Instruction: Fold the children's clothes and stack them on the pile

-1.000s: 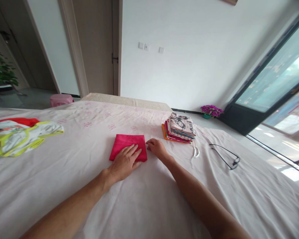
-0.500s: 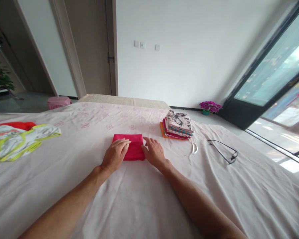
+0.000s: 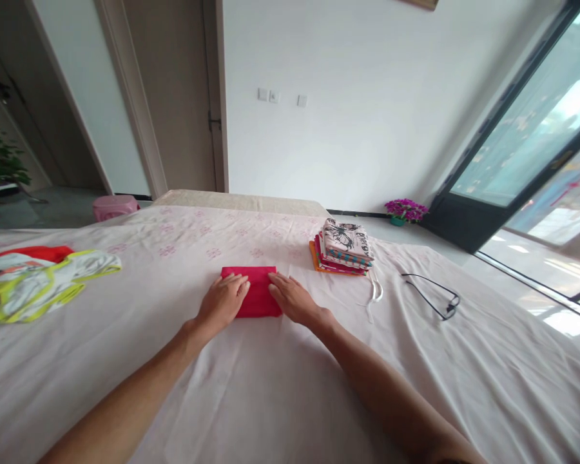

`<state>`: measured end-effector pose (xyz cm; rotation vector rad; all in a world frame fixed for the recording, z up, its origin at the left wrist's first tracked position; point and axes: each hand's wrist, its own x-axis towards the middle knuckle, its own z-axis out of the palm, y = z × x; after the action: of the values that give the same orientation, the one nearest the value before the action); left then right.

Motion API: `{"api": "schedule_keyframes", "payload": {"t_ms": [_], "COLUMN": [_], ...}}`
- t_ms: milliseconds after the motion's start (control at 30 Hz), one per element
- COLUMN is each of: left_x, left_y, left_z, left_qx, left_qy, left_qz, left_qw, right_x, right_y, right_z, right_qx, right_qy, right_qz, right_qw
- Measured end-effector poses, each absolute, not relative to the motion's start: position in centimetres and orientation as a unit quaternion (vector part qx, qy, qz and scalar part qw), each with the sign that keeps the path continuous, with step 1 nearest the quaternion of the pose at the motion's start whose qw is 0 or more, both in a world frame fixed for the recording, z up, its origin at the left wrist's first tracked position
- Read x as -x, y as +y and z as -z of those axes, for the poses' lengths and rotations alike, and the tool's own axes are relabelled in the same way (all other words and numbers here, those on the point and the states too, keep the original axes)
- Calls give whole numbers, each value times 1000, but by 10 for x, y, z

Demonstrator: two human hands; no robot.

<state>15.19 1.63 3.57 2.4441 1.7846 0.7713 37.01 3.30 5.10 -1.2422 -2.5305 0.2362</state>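
Both hands (image 3: 258, 301) flat on red cloth (image 3: 254, 293)

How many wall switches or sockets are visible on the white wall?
3. Two wall plates sit side by side just right of the door frame, and a third wall plate is apart, farther right. None seems hidden.
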Motion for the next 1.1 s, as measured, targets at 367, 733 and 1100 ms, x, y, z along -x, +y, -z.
{"api": "schedule_keyframes", "payload": {"t_ms": [367, 733, 1100], "left_x": [-160, -110, -36], "left_y": [45, 40, 20], "left_z": [-18, -1, 13], "left_qx": [-764, -780, -730], "left_qy": [628, 607, 623], "left_qz": [-139, -148, -279], "left_qw": [-44, -31, 40], "right_x": [-301, -327, -373], "right_y": [51, 60, 69], "right_z": [-41, -24, -33], "right_qx": [541, 572, 625], "right_qy": [-829, -811, -694], "right_qz": [-51, -63, -242], "right_qw": [132, 110, 263]}}
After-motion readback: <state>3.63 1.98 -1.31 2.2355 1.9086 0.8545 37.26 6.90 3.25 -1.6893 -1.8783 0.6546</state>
